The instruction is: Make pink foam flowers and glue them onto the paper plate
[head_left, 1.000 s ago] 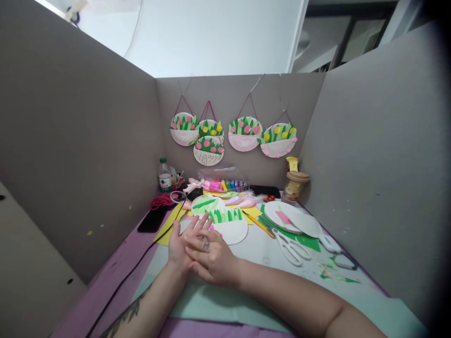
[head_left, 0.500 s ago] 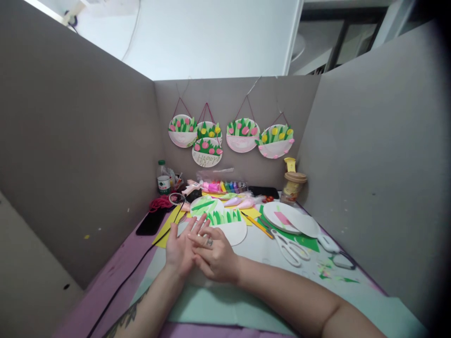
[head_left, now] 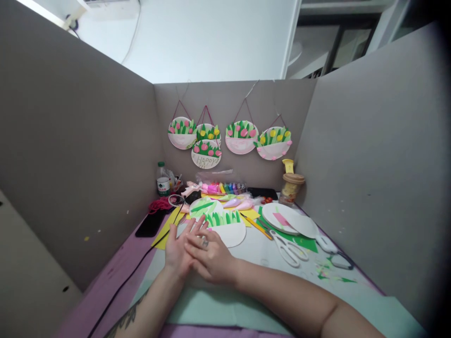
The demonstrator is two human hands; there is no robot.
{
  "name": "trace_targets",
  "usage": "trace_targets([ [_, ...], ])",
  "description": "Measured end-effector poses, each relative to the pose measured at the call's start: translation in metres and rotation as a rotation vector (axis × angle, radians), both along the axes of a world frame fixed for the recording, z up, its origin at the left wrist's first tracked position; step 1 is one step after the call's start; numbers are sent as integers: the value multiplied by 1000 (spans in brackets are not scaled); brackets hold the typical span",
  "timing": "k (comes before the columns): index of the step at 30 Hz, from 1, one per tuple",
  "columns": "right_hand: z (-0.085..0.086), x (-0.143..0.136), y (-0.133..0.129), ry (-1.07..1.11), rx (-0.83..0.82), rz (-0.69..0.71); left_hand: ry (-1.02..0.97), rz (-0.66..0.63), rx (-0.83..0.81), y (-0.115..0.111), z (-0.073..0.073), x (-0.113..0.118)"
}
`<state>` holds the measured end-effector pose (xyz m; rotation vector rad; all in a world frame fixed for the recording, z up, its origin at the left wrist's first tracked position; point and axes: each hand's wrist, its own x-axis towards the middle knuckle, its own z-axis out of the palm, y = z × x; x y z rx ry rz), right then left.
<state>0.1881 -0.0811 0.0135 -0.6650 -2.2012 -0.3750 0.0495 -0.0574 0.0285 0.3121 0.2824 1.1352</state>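
Observation:
My left hand (head_left: 178, 253) lies palm up in front of the paper plate, fingers stretched out. Across its palm rests my right hand (head_left: 215, 258), with a ring on one finger and its fingers laid fairly flat. Whether anything sits between the two palms is hidden. Just beyond my fingers is a half-plate pocket (head_left: 229, 233), white, with green paper leaves (head_left: 223, 218) standing along its top edge. A small pink bit (head_left: 210, 229) shows beside my right fingers. Behind lies another white plate (head_left: 197, 205) with green strips on it.
White scissors (head_left: 287, 249) and a yellow craft knife (head_left: 259, 226) lie right of the plate. Farther right are stacked white plates (head_left: 269, 211) and green scraps (head_left: 331, 272). A phone (head_left: 151, 224) and black cable (head_left: 130, 277) are left. Finished flower plates (head_left: 241, 145) hang on the back panel.
My right hand has shifted slightly left and lies farther over my left palm. The small pink bit beside the fingers now shows. The camera view has shifted a little.

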Motion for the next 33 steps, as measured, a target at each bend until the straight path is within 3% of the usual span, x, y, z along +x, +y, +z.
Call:
trace_targets([
  [2,-1,1,1,6,-22,-37,-6,8,-5,1,0,-1],
  [7,-4,0,4,-70,-18,49,-36,-10,13,3,-1,-3],
  [12,-5,0,6,-42,-31,-24,-40,-7,21,3,-1,-5],
  [16,-4,0,5,-18,-13,55,-4,-3,8,2,2,-4],
  [21,-3,2,5,29,-35,-19,18,13,4,-1,6,-1],
  [26,-4,3,4,-37,-24,52,5,1,18,-1,5,-2],
  [30,-3,3,6,-22,-31,-52,16,-3,-7,-2,6,-2],
  [33,-3,4,7,-4,14,16,39,32,-12,-3,10,-1],
])
